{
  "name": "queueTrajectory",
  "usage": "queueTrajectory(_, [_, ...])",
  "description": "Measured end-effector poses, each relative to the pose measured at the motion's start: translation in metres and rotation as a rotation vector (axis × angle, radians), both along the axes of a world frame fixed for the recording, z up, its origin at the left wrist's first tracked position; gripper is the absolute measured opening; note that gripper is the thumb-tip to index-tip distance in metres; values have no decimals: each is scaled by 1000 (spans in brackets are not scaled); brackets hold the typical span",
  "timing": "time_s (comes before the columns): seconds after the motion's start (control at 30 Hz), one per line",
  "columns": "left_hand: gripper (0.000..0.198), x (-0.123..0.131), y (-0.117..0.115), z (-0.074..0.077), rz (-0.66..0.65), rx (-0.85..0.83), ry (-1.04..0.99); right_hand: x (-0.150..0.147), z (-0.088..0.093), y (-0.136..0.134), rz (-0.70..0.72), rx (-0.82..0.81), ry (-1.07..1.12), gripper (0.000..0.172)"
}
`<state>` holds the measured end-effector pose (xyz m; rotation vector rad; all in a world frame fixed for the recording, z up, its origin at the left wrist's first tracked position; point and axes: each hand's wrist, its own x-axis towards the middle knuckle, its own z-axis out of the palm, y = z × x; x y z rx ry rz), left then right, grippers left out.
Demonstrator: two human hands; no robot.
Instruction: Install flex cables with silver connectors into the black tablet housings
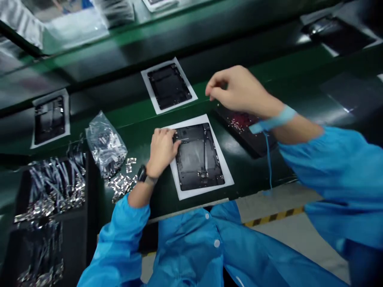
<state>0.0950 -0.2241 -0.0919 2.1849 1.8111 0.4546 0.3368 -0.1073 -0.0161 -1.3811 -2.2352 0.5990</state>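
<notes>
A black metal tablet back housing point(197, 159) lies on a white paper sheet point(223, 175) on the green belt. My left hand point(163, 151) rests on the housing's left edge, its fingertips gripping that edge. My right hand point(236, 89) is raised above the belt, thumb and forefinger close together, with anything between them hidden. Just below that hand is a black tray point(242, 127) holding small reddish and silver bits. A watch point(142, 173) circles my left wrist, and a blue wrist strap point(277, 119) sits on my right wrist with its cord hanging.
Further housings on white sheets lie beyond, one at the back point(169, 85) and one to the left point(49, 119). To the left are a clear plastic bag point(106, 145) of metal parts, loose metal clips point(122, 183), and a black tray point(50, 187) of ribboned metal parts.
</notes>
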Motion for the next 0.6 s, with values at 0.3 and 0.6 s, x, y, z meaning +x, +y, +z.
queueTrajectory(0.3, [16,-2,92,-17,-37,-223,87,-105,-83,115,-540,-314,-256,48])
queueTrajectory(0.6, [19,15,84,-22,-71,-214,30,-143,-97,98,-593,-293,-281,41])
